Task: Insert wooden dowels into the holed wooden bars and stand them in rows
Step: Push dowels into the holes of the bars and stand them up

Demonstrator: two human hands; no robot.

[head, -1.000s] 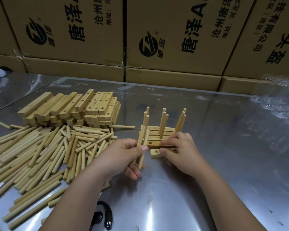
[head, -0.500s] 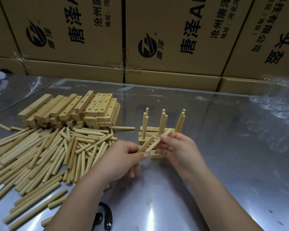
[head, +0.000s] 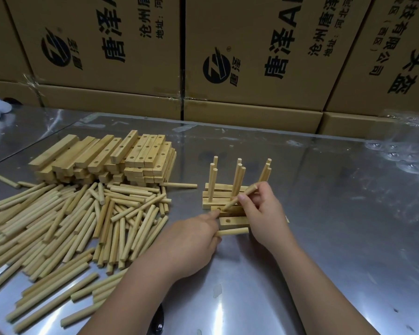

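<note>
We're at the steel table [head: 336, 226], taking the finished row [head: 218, 191] of bars with upright dowels as our landmark. Left of it sprawls the loose dowel heap [head: 58, 226]; left and farther back sits the stack of holed bars [head: 140, 153]. Just in front of the row, our left hand [head: 189, 240] curls round a spare dowel [head: 235, 231], forefinger touching the open bar [head: 235, 211]. Our right hand [head: 266, 213] pinches a slanted dowel [head: 230, 203], tip at that bar's end hole. The danger, we reckon: pushed in at this tilt it jams, or shoves the bar into the row and topples it.
</note>
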